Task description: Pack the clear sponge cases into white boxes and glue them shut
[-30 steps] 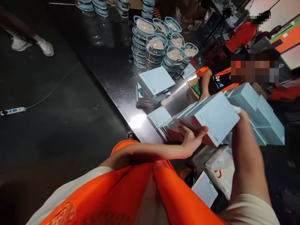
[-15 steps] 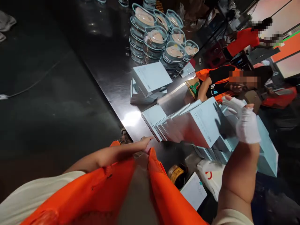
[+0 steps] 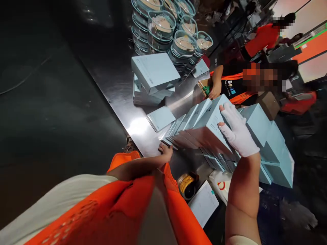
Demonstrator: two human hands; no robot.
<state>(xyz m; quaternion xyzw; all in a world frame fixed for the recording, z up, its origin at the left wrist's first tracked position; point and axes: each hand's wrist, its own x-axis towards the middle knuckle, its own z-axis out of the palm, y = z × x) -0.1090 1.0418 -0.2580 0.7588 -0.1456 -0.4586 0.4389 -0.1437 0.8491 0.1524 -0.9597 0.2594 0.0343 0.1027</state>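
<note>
My right hand, in a white glove with bare fingertips, lies spread against the end of a row of pale boxes. It holds nothing; thumb and fingers are apart. My bare left hand is at the row's other end, by the thinner boxes. Its fingers are bent and somewhat apart; whether they touch the nearest box I cannot tell. Beside the row, a flat pale box lies on the metal table.
Pale boxes and stacked clear round containers stand farther along the table. More boxes are at right. A tape roll and white panel lie near me. A co-worker's hand is at a green tool.
My right hand has come down from above the boxes onto the end of the row. My left hand has shifted slightly toward the thin boxes. The view has moved a little.
</note>
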